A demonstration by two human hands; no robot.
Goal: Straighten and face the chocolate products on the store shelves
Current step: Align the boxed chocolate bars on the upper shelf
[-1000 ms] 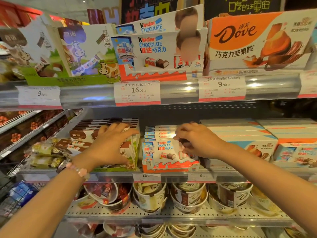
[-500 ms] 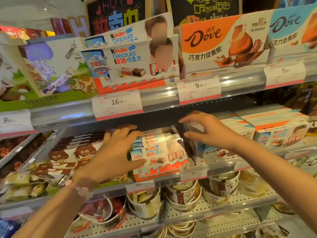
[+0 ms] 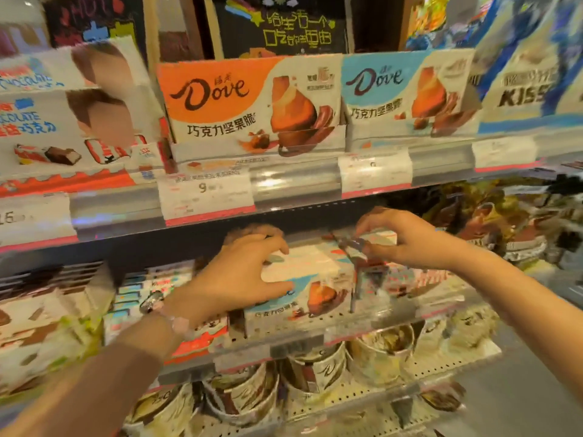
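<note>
On the middle shelf stands a stack of white and blue Dove boxes. My left hand lies over its top left corner, thumb across the front face, gripping it. My right hand hovers over the stack's right edge, fingers pinched on a small dark wrapped piece; blur hides what it is. Kinder chocolate boxes sit left of the Dove stack. Large orange Dove and blue Dove display boxes face out on the top shelf.
The chrome shelf rail carries price tags. Chocolate tubs fill the lower perforated shelf. A Kisses box stands at the top right. Brown wrapped goods lie right of my right hand. The whole frame is motion-blurred.
The view has swung right. Both hands have left the Kinder boxes: the left now grips the Dove stack, the right has moved to its right edge and pinched shut.
</note>
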